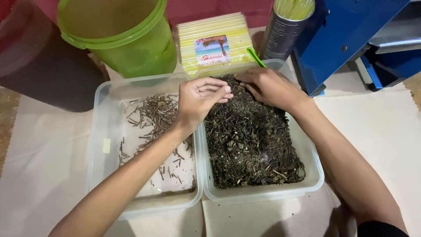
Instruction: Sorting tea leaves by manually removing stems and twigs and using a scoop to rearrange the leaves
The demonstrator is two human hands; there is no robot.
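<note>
1. So, two clear plastic tubs sit side by side on a pale cloth, long sides touching, both running away from the camera.
2. The right tub (312, 173) is packed with dark dried leaves (250, 140); the heap stretches front to back along the tub's long axis.
3. The left tub (101, 131) only has a thin scatter of brownish stems (153, 116), pointing every which way, thickest at the far end.
4. The left hand (199, 98) hovers over the seam between the tubs, fingers curled in with the tips together. Can't tell if there's a stem pinched in there.
5. The right hand (267, 85) is palm-down on the far end of the leaves, fingers bent into the pile. Also can't tell if it's got hold of anything.
6. Behind the tubs: a flat pack of pale yellow straws (215, 41) with a small rectangular beach-scene label in the middle, lying just past the right tub.
7. A green bucket (118, 35) stands left of the pack, and a dark metal tin (280, 35) with yellow straws upright in it stands right of it.
8. A blue machine (342, 39) sits at the far right.
</note>
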